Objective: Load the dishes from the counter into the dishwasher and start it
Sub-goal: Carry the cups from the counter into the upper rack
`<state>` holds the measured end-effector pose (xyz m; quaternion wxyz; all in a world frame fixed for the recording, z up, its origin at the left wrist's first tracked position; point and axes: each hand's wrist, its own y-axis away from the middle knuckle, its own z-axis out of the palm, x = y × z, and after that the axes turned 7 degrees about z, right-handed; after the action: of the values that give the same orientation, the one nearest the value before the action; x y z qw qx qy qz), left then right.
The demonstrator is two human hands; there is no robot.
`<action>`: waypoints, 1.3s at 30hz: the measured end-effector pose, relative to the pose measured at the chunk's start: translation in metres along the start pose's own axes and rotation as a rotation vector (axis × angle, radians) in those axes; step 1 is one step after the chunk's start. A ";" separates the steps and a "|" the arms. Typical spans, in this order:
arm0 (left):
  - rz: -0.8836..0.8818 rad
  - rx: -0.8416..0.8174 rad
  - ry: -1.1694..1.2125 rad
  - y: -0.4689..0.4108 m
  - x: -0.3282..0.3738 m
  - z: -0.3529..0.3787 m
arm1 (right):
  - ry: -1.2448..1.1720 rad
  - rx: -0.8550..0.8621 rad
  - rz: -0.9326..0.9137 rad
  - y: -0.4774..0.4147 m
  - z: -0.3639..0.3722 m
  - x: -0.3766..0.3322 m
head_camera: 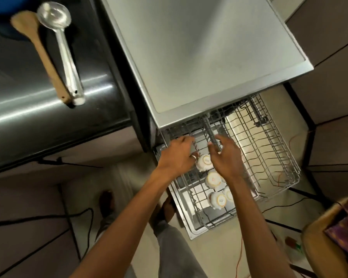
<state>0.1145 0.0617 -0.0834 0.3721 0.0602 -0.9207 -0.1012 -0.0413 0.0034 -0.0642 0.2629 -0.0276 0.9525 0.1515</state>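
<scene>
Head view, looking straight down. The stainless steel dishwasher stands beside the dark glossy counter, its grey wire upper rack pulled out over the lowered door.

Rack contents: four white upturned cups with orange-ringed bases, all in the left half. One cup sits between the two hands, a second just behind it toward the rack front, a third nearest the front edge, and a fourth beside the third, partly hidden by the right forearm. The right half of the rack holds only bare tines.

Left hand, ring on one finger, lies over the left side of the rack, fingers curled down onto the wires next to the nearest cup; cannot tell whether it grips anything. Right hand has its fingers spread and loose over the rack's grey centre bar, holding nothing, the palm just above the cups.

On the counter, well apart from the dishwasher: a wooden flat spatula and a shiny steel ladle lie side by side, handles touching near the counter edge.

Floor: black cables and a thin orange wire. Bottom right, a blurred wooden chair with purple patterned cloth.
</scene>
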 end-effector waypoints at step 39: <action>-0.507 0.732 0.089 0.101 -0.394 -0.480 | 0.105 -0.289 -0.538 0.086 0.194 -0.543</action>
<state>0.7276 0.1657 0.0117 0.3290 0.4159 -0.8351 0.1461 0.5096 0.1297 0.0777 0.2375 -0.3235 0.8919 0.2086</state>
